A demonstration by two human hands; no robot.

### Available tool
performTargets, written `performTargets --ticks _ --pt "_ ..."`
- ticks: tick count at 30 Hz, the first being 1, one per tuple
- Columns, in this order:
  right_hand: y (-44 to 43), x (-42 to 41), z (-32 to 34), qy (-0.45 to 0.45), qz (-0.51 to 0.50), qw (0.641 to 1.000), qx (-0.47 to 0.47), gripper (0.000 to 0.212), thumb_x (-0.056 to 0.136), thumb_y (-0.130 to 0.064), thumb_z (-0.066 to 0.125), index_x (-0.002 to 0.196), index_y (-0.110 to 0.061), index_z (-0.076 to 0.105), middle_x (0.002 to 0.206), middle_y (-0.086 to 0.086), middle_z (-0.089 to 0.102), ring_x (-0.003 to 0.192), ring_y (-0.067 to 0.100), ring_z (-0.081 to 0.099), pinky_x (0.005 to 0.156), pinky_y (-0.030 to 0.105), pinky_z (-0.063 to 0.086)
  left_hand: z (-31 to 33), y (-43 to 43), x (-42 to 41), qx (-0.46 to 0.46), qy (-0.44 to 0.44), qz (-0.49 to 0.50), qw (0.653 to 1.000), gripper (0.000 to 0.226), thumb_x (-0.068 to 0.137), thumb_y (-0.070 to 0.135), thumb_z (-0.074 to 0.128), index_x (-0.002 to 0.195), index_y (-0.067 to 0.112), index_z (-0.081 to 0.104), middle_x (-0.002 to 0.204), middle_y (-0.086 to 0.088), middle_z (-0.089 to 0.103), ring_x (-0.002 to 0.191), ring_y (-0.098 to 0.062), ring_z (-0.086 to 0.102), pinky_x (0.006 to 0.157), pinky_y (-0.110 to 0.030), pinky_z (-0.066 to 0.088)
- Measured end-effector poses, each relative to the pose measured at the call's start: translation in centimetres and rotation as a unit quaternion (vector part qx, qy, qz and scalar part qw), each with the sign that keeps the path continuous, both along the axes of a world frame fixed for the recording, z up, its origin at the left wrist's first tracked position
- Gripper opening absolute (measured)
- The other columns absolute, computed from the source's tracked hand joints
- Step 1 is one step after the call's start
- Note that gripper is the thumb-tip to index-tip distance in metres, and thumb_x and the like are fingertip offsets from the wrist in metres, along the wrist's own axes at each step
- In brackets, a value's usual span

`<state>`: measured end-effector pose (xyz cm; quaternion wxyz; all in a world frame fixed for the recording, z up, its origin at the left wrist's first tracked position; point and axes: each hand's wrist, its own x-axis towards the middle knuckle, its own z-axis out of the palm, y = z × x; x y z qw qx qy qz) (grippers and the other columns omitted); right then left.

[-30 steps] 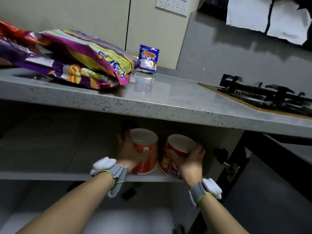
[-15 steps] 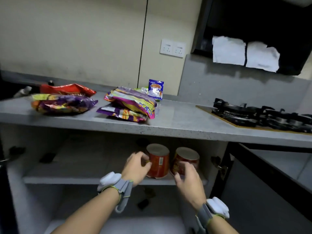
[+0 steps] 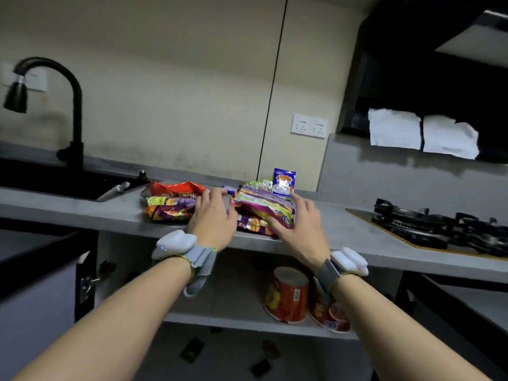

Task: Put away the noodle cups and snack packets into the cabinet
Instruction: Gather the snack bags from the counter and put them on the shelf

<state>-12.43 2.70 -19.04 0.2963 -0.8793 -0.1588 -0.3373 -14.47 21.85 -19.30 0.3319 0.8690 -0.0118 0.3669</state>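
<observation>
Two red noodle cups (image 3: 287,295) stand side by side on the cabinet shelf (image 3: 233,323) under the counter; my right wrist hides part of the right one. On the grey counter (image 3: 82,213) lie a purple-and-green snack packet pile (image 3: 261,204), a red packet (image 3: 176,189) over a purple-yellow one (image 3: 167,209), and a small blue packet (image 3: 283,180) upright at the wall. My left hand (image 3: 213,218) hovers open between the two piles. My right hand (image 3: 299,226) rests open on the right pile's near edge.
A black sink (image 3: 49,180) with a black tap (image 3: 68,105) is at the left. A gas hob (image 3: 439,226) sits at the right. The cabinet door (image 3: 35,284) hangs open at the left. Small dark bits lie on the cabinet floor (image 3: 192,353).
Both hands let go of the noodle cups on the shelf, rose out of the cabinet and now reach over the counter to the snack packets. The view has tilted upward.
</observation>
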Motion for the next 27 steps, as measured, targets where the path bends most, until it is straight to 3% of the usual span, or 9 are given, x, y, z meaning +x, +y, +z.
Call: performTargets --ticks 3,6,9,11,15,17,21,25,27 --pt "1.9 3.5 0.6 0.029 0.009 0.999 -0.041 0.089 0.077 -0.069 0.057 0.150 -0.030 0.024 0.155 0.004 0.027 0.141 0.026 0.026 0.114 0.047 0.031 1.0 0.3 1.9 0.064 0.124 0.004 0.990 0.046 0.096 0.025 0.046 0.138 0.009 0.036 0.145 -0.015 0.040 0.136 -0.032 0.034 0.107 -0.045 0.035" --pt "1.5 6.1 0.1 0.085 0.025 0.995 -0.047 0.082 0.080 -0.068 0.055 0.149 -0.029 0.029 0.155 0.006 0.030 0.138 0.027 0.034 0.112 0.043 0.035 1.4 -1.5 3.3 0.093 0.168 0.021 0.981 0.048 0.096 0.026 0.045 0.137 0.005 0.033 0.144 -0.021 0.042 0.136 -0.037 0.034 0.107 -0.047 0.034" --pt "-0.3 7.0 -0.7 0.073 0.038 0.996 -0.023 0.060 0.088 -0.057 0.051 0.139 -0.026 0.046 0.137 0.006 0.053 0.116 0.021 0.053 0.089 0.029 0.041 1.9 -3.5 4.7 -0.017 0.230 0.036 0.972 0.062 0.096 0.040 0.045 0.141 0.001 0.027 0.145 -0.024 0.042 0.135 -0.040 0.037 0.107 -0.044 0.034" --pt "-1.5 7.1 -0.9 0.061 0.021 0.998 0.005 0.046 0.093 -0.049 0.048 0.128 -0.020 0.055 0.123 0.008 0.064 0.098 0.019 0.056 0.079 0.027 0.038 2.3 -4.3 5.6 -0.102 0.257 0.035 0.960 0.068 0.095 0.047 0.047 0.139 -0.002 0.033 0.140 -0.022 0.048 0.131 -0.037 0.045 0.095 -0.035 0.039" --pt "-2.5 6.7 -1.5 0.024 0.007 0.998 0.057 0.030 0.096 -0.030 0.044 0.115 -0.012 0.057 0.110 0.012 0.065 0.089 0.020 0.053 0.075 0.029 0.036 2.4 -4.7 6.5 -0.213 0.213 0.014 0.953 0.051 0.085 0.049 0.064 0.100 0.000 0.066 0.103 -0.015 0.067 0.110 -0.034 0.062 0.072 -0.029 0.038" --pt "-2.4 6.1 -1.7 0.006 0.009 0.997 0.079 0.028 0.097 -0.025 0.042 0.117 -0.011 0.056 0.109 0.009 0.062 0.092 0.019 0.053 0.078 0.028 0.035 2.2 -4.7 6.4 -0.285 0.199 -0.008 0.938 0.054 0.075 0.043 0.076 0.103 -0.002 0.069 0.107 -0.017 0.070 0.102 -0.033 0.067 0.075 -0.029 0.047" --pt "-2.9 3.8 -1.8 -0.030 0.004 0.992 0.120 0.024 0.098 -0.023 0.041 0.114 -0.012 0.055 0.102 0.002 0.055 0.089 0.014 0.049 0.077 0.026 0.034 2.5 -5.1 4.6 -0.431 0.150 -0.103 0.884 0.029 0.070 0.015 0.079 0.093 -0.001 0.072 0.099 -0.021 0.074 0.093 -0.034 0.072 0.084 -0.052 0.059" --pt "-3.9 -0.3 -1.8 -0.049 0.000 0.991 0.123 0.022 0.098 -0.022 0.041 0.112 -0.011 0.053 0.100 0.003 0.052 0.087 0.015 0.048 0.072 0.022 0.031 2.3 -5.0 0.2 -0.424 0.105 -0.138 0.889 0.037 0.072 0.011 0.076 0.107 0.009 0.061 0.102 -0.015 0.073 0.092 -0.032 0.072 0.085 -0.049 0.059" --pt "-4.6 -3.1 -1.9 -0.068 -0.012 0.989 0.133 0.022 0.097 -0.020 0.042 0.110 -0.008 0.054 0.098 0.005 0.051 0.086 0.015 0.046 0.067 0.019 0.027 1.8 -4.6 -2.7 -0.430 0.100 -0.156 0.884 0.043 0.075 0.009 0.076 0.112 0.012 0.054 0.104 -0.013 0.071 0.086 -0.029 0.073 0.074 -0.045 0.062"
